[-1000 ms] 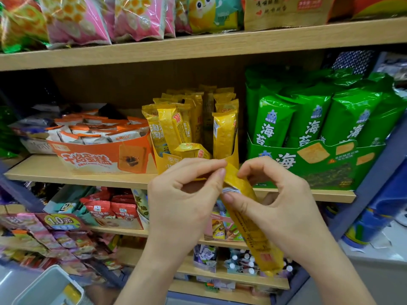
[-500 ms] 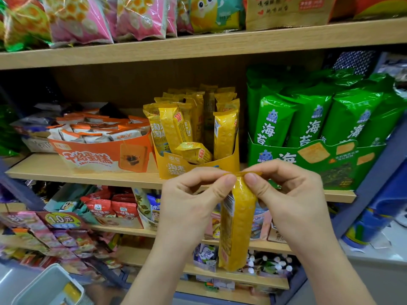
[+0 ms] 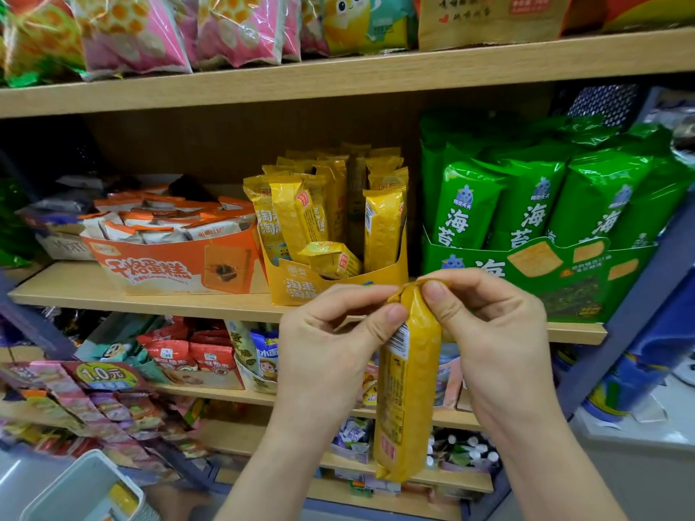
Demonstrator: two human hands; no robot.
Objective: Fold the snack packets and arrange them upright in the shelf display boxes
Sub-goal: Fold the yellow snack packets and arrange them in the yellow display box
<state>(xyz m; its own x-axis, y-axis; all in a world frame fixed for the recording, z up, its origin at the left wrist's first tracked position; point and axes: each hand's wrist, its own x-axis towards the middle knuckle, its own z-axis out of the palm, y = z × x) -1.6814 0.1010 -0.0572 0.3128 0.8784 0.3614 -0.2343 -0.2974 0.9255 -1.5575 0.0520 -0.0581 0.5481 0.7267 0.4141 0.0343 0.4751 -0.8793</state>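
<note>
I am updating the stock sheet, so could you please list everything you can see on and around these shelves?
held packet: one, yellow, hanging upright in front of the shelves.
yellow display box: one, yellow, middle shelf, centre.
boxed packets: several, yellow, upright in that box; one lies tilted at its front.
orange display box: one, orange, middle shelf, left.
green display box: one, green, middle shelf, right.
pink bags: several, pink, top shelf.
bin: one, pale, bottom left.
left hand: pinches the held packet's top.
right hand: pinches the same top.

We look through one wide-angle camera worn on the head, facing forward and slightly downward, close to the middle wooden shelf (image 3: 150,303), seen from just above
</note>
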